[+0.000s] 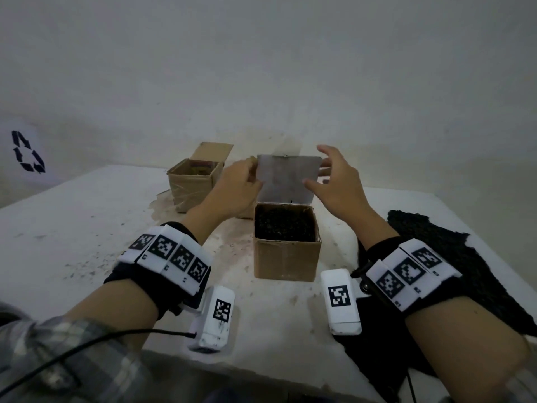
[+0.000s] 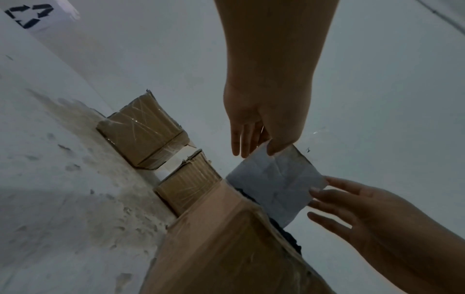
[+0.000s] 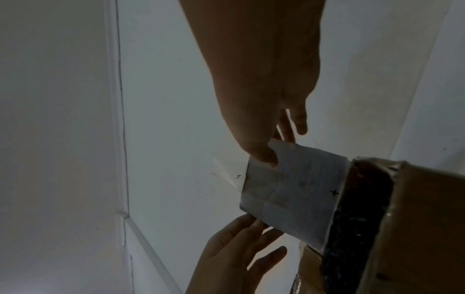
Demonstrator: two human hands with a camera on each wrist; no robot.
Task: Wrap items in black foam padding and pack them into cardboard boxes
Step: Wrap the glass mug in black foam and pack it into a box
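Note:
A cardboard box [image 1: 286,260] stands mid-table, filled to the brim with black foam padding [image 1: 284,225]. Its grey-white flap [image 1: 286,178] stands upright at the box's far side. My left hand [image 1: 251,173] pinches the flap's left edge, thumb in front and fingers behind. My right hand [image 1: 325,173] holds the right edge the same way, with the index finger raised free. The left wrist view shows my left hand's thumb on the flap [image 2: 276,185]. In the right wrist view my right hand's thumb presses the flap [image 3: 289,195] beside the foam [image 3: 357,208].
An open cardboard box [image 1: 194,181] with something colourful inside stands at the back left, and a smaller taped box [image 2: 188,185] sits between it and the middle box. A loose black foam sheet [image 1: 441,257] lies on the table's right side. A wall rises close behind.

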